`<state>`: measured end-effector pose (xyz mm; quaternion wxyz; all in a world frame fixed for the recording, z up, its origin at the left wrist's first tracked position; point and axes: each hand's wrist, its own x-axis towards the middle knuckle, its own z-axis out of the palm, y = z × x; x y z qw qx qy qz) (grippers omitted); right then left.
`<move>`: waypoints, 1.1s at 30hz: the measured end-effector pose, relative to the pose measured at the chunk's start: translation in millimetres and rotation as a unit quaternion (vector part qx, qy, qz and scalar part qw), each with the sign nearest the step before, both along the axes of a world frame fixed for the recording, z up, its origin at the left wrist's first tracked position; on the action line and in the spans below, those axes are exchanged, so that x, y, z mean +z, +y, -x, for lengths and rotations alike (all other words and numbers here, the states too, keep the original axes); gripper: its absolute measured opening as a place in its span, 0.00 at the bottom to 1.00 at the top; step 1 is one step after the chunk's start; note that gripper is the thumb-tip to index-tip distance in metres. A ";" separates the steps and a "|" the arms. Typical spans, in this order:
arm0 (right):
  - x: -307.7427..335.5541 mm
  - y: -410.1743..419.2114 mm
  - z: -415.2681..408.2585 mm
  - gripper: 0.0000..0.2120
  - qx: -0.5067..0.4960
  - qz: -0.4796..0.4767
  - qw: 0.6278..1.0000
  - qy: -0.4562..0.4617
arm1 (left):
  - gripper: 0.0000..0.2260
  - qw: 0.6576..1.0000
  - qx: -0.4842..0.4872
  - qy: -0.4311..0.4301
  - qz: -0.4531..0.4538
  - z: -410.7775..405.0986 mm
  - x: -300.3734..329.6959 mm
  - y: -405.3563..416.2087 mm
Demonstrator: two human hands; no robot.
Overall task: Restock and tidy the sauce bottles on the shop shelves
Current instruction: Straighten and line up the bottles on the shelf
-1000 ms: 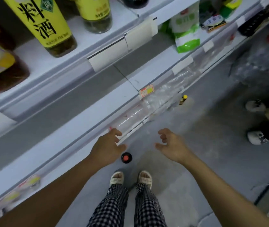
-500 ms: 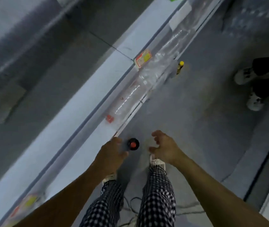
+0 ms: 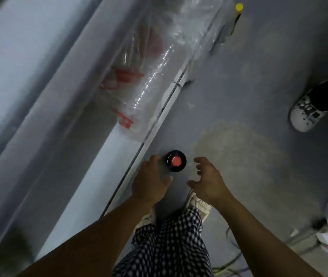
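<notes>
So compared to a second ago the view drops way down: the upper shelves with the yellow-labelled bottles are gone from sight, and now it's mostly grey floor (image 3: 259,96) and the bottom shelf (image 3: 103,166). The hands have come much closer to the bottle too, and both arms reach down toward it.

The bottle (image 3: 176,161) stands upright on the floor, seen straight from above: a dark round body with a red cap in the middle. It sits just beside the shelf's front edge, at about 12 o'clock from the checked trousers (image 3: 169,246).

The left hand (image 3: 150,181) is at the bottle's 8 o'clock, fingers relaxed, fingertips right at the bottle's side; can't tell if they actually touch. It grips nothing. The right hand (image 3: 207,179) is at the bottle's 4 o'clock, fingers spread and loosely curved, clearly apart from it, holding nothing.

A crinkled clear plastic bag (image 3: 155,62) lies on the shelf at 11 o'clock. A second bottle with a yellow cap (image 3: 238,7) stands at 1 o'clock, well apart. Somebody else's white shoe (image 3: 304,114) is at 3 o'clock.
</notes>
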<state>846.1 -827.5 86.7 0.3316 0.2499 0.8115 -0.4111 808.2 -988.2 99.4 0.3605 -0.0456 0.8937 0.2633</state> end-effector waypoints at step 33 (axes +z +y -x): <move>-228.8 12.5 103.0 0.46 -0.117 0.213 0.968 0.066 | 0.14 0.967 0.045 -0.041 -0.247 164.9 -172.6 67.8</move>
